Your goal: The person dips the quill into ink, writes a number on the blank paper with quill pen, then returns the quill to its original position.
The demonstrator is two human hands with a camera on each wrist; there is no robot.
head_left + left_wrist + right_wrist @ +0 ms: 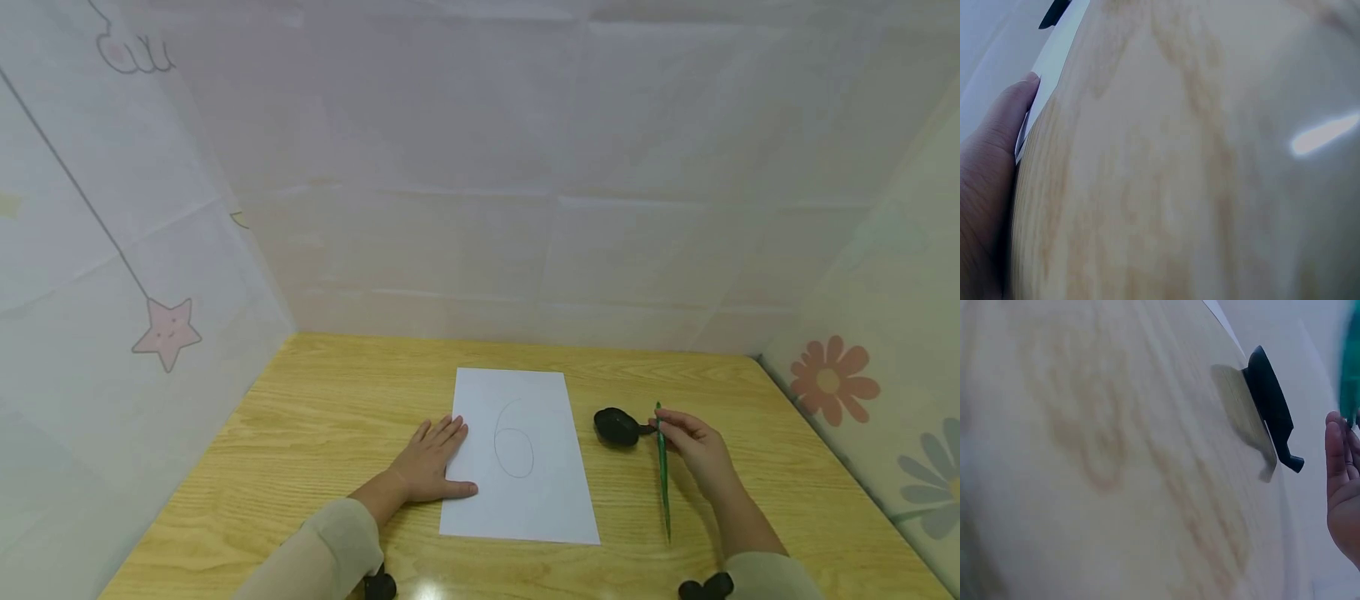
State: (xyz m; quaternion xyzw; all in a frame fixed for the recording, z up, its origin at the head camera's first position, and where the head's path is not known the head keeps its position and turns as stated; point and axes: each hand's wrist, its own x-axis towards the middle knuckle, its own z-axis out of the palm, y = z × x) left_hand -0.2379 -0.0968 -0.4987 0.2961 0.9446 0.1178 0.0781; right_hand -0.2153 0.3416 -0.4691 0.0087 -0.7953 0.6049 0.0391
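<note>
A white sheet of paper (pixel 551 500) with a thin line drawing like a "6" lies on the table. My left hand (pixel 431 467) rests flat on its left edge, fingers straight and thumb spread; in the left wrist view the thumb (pixel 1007 115) lies along the paper's edge. My right hand (pixel 697 450) pinches a long, thin green strip (pixel 663 475) near its upper end; its exact kind cannot be told. In the right wrist view the green strip (pixel 1350 369) is blurred above the fingertips. Beside it lies a black, pan-shaped thing (pixel 617 427) with a short handle.
The wooden table (pixel 337 400) has pale printed sheets hanging behind it and at both sides. Dark rounded pieces (pixel 705 587) show beside the right sleeve, and another black piece (pixel 380 585) by the left sleeve. Light glares off the table near the front.
</note>
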